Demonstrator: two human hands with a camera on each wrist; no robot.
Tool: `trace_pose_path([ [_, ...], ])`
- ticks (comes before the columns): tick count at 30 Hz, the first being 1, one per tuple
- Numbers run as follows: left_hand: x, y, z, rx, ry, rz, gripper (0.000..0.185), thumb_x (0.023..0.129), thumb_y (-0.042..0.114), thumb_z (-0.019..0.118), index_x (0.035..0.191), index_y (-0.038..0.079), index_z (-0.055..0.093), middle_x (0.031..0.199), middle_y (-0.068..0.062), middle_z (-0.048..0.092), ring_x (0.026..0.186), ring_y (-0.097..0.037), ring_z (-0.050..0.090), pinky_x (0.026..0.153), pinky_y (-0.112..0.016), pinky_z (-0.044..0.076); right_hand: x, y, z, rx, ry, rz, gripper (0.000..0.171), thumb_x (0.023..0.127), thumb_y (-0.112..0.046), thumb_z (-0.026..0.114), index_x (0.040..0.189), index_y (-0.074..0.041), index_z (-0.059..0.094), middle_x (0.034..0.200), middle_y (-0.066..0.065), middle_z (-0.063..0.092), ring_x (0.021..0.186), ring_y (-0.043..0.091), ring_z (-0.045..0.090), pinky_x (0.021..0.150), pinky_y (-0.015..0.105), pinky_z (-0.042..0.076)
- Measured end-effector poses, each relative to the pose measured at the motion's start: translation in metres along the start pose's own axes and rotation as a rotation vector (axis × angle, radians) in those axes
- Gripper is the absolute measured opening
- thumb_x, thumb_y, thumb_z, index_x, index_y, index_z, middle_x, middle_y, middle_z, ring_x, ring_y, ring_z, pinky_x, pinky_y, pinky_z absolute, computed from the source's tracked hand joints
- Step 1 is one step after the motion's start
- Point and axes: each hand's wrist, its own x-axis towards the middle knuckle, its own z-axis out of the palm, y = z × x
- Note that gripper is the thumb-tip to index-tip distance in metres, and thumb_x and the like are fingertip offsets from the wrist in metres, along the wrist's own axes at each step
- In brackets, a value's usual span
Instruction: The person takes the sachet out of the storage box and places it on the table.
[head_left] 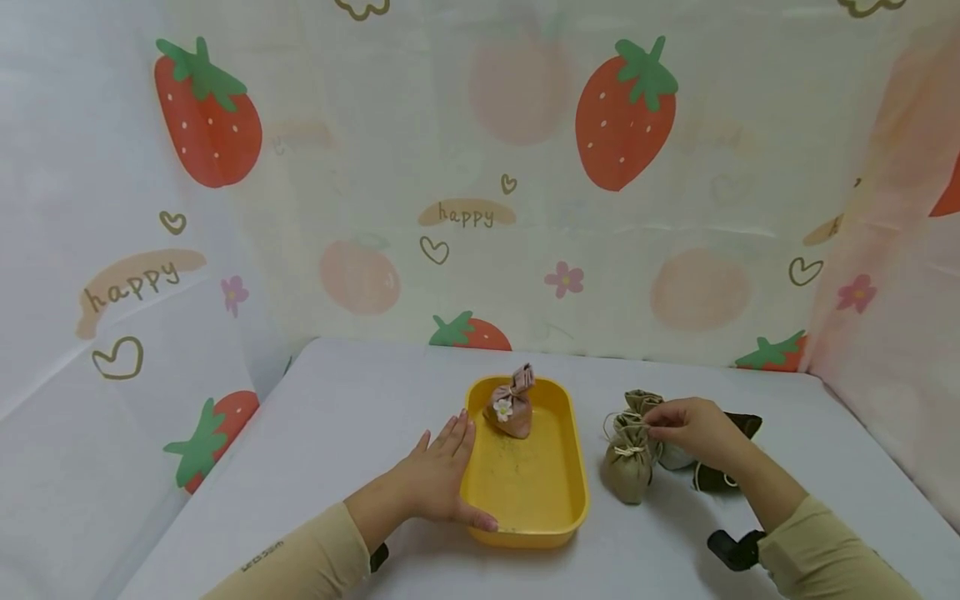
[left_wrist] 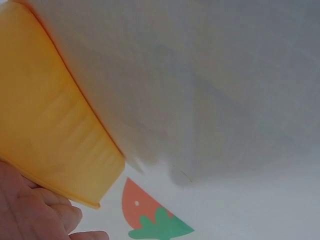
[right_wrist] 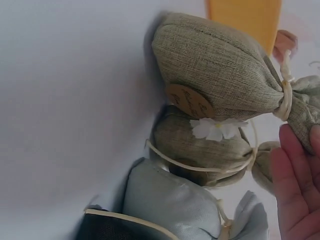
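My right hand (head_left: 697,427) pinches the gathered neck of an olive linen drawstring pouch (head_left: 628,477). In the right wrist view this pouch (right_wrist: 215,65) has a cream cord at its neck and a round brown tag low on its side. Right beside it lies a second olive pouch (right_wrist: 200,145) with a white flower. My left hand (head_left: 437,479) rests against a yellow tray (head_left: 525,500), straight fingers along its left rim and thumb over the near rim. Inside the tray, at the far end, sits a pink pouch (head_left: 512,414) with a white flower.
A pale grey pouch (right_wrist: 170,195) and black pouches (head_left: 716,479) with light cord stand behind and to the right of the olive ones. White cloth covers the table (head_left: 360,417). A strawberry-print curtain (head_left: 465,275) rises along the back and sides.
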Motion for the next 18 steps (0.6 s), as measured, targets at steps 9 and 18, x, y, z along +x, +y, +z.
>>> trace_pose_path([
  [9,0.0005,-0.0002,0.0007,-0.006,0.004,0.003,0.132,0.055,0.091,0.041,0.146,0.002,0.007,0.152,-0.015,0.0,0.14,-0.027,0.0,0.106,-0.055,0.014,-0.0021,0.001,-0.0022,-0.009,-0.018,0.02,0.018,0.083,-0.019,0.067,0.097,-0.008,0.068,0.092,0.002,0.067,0.088,0.017,0.059,0.072,0.033,0.048],
  [18,-0.0004,0.001,-0.0011,-0.006,-0.003,-0.001,0.131,0.056,0.09,0.042,0.146,0.002,0.007,0.152,-0.015,0.0,0.14,-0.027,0.0,0.106,-0.055,0.013,-0.0027,0.001,-0.0059,0.02,-0.029,0.029,0.023,0.081,-0.023,0.07,0.098,-0.008,0.068,0.092,0.002,0.068,0.089,0.017,0.061,0.073,0.032,0.049],
])
